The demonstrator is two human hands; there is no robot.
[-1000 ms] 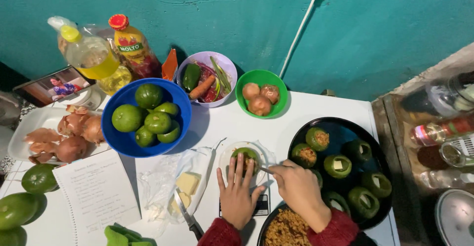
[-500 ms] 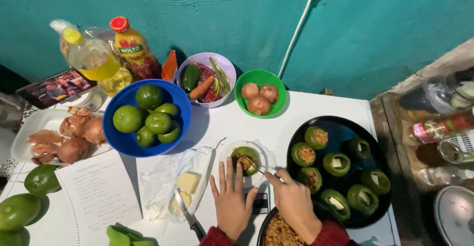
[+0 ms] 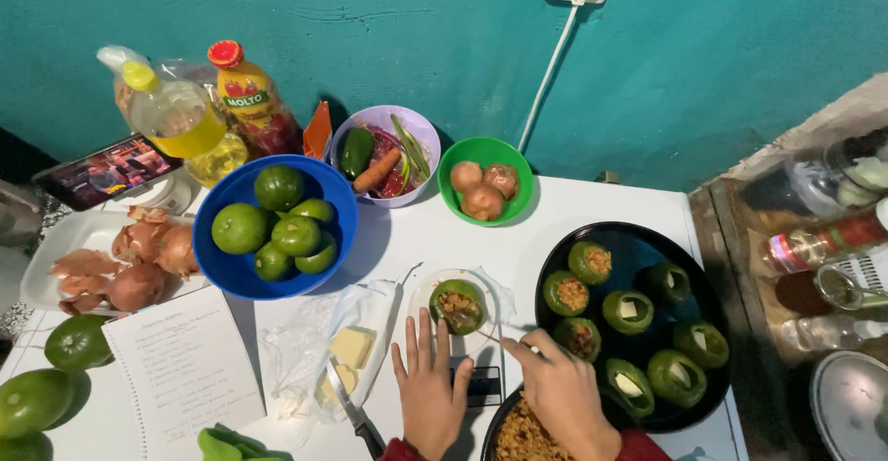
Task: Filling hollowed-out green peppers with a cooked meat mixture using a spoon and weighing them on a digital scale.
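A hollowed green pepper [image 3: 457, 305] holding a brown rice filling stands on a small white plate [image 3: 425, 295] in front of me. My left hand [image 3: 429, 388] lies flat on the table just below the plate, fingers spread, holding nothing. My right hand [image 3: 560, 391] grips a thin utensil [image 3: 497, 336] whose tip points at the pepper. A dark pan of the brown filling [image 3: 521, 432] sits under my right wrist. To the right, a black round tray [image 3: 646, 250] carries several hollowed peppers, some filled with rice, some with a white cube inside.
A blue bowl of green fruits [image 3: 277, 230], a purple bowl of vegetables [image 3: 383, 154] and a green bowl of potatoes [image 3: 484, 182] line the back. Oil bottles [image 3: 180, 119], onions on a foam tray [image 3: 129, 258], a notebook [image 3: 185, 368], butter on plastic with a knife [image 3: 350, 396] lie left.
My right hand has moved left from over the pan toward the pepper on the plate, bringing the utensil to it. The left hand stays flat below the plate.
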